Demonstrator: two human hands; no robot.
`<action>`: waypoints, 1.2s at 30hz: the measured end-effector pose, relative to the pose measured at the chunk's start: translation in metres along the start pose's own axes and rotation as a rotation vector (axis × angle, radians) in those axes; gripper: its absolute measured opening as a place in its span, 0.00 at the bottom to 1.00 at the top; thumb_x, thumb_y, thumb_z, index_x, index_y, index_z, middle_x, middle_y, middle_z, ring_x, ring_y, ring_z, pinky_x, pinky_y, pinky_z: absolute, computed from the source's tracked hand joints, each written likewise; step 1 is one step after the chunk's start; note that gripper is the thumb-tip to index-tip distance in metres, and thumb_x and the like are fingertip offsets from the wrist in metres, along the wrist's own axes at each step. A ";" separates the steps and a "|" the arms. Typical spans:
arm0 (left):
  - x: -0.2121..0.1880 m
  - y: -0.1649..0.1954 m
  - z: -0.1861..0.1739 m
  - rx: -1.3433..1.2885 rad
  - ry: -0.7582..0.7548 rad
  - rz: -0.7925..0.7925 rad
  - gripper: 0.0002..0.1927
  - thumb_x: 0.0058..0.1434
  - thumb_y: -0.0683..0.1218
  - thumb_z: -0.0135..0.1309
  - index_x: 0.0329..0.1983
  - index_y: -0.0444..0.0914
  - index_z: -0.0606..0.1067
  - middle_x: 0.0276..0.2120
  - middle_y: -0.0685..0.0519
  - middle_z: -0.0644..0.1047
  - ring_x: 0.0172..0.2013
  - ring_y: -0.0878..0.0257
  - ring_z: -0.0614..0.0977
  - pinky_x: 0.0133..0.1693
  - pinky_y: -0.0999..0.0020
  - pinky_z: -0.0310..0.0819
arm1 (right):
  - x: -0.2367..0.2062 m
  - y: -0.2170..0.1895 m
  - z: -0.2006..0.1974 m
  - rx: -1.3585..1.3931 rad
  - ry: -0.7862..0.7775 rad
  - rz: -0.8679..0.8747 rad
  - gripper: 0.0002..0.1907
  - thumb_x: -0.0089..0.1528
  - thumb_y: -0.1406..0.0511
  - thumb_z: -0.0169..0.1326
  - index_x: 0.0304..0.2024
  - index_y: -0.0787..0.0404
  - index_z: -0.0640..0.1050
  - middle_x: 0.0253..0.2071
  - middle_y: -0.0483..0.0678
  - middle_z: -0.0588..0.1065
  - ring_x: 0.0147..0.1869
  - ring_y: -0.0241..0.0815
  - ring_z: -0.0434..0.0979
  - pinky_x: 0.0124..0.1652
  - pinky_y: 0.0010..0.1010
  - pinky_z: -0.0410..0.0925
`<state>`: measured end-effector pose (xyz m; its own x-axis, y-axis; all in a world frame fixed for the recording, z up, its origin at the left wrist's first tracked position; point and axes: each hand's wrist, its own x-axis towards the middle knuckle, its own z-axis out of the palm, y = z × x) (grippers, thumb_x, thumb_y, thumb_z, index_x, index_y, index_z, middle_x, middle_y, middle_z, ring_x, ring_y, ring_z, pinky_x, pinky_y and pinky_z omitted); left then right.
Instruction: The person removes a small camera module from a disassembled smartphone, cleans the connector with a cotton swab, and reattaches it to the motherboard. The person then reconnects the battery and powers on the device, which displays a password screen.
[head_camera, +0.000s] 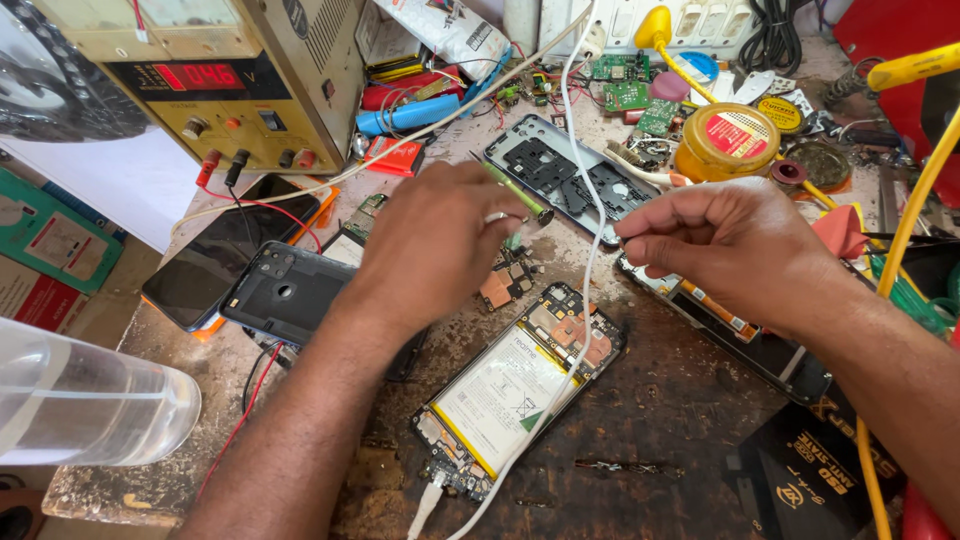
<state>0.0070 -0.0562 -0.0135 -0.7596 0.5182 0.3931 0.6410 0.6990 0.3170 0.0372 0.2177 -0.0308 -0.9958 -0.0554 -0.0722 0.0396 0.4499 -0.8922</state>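
Opened phone (520, 385) lies face down near the middle of the surface (680, 400), back cover off, tilted with its lower end toward the near edge. White-labelled battery fills most of the body; copper-coloured shielding and circuit board exposed at the upper end. A white cable (585, 250) is plugged into the lower end and runs up across the phone toward the far edge.

Left hand (435, 245) is curled above the phone's upper end, fingers closed around a green-handled screwdriver (515, 190) whose shaft points toward the far right; a ring shows on one finger. Right hand (725, 240) is loosely closed, thumb and forefinger pinched together near the white cable; whether they grip anything I cannot tell.

Dark blue back cover (285, 295) lies left of the phone, beside a black phone with orange edge (215, 260). Grey midframe (560, 175) sits beyond the hands. Another phone (740, 335), screen up, lies under the right wrist.

Containers: round yellow tin (727, 140) toward the far right edge, closed with a red-labelled lid, contents hidden. Clear plastic bottle (85, 405) at the near left corner, lying on its side, looks to hold clear liquid
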 end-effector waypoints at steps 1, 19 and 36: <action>0.001 0.002 0.003 0.011 -0.032 0.010 0.10 0.61 0.46 0.59 0.45 0.44 0.82 0.42 0.49 0.80 0.47 0.50 0.78 0.50 0.51 0.70 | 0.000 0.001 0.000 -0.029 0.002 -0.002 0.11 0.57 0.73 0.62 0.43 0.63 0.84 0.37 0.46 0.85 0.39 0.30 0.83 0.40 0.23 0.76; -0.001 -0.007 -0.001 -0.048 -0.116 0.090 0.14 0.60 0.46 0.61 0.49 0.43 0.80 0.43 0.48 0.77 0.49 0.48 0.77 0.50 0.51 0.69 | -0.002 0.000 0.002 -0.172 -0.038 -0.082 0.10 0.58 0.69 0.62 0.42 0.61 0.85 0.33 0.42 0.84 0.34 0.26 0.78 0.34 0.21 0.72; 0.004 -0.006 0.027 0.156 -0.030 0.087 0.08 0.54 0.49 0.64 0.37 0.47 0.85 0.43 0.53 0.77 0.50 0.53 0.75 0.54 0.53 0.64 | -0.003 0.000 0.002 -0.189 0.022 -0.081 0.12 0.58 0.70 0.62 0.45 0.60 0.85 0.35 0.43 0.85 0.37 0.27 0.81 0.37 0.21 0.75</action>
<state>-0.0029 -0.0450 -0.0367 -0.7063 0.5930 0.3866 0.6814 0.7175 0.1445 0.0400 0.2159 -0.0312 -0.9967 -0.0803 0.0081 -0.0552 0.6039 -0.7951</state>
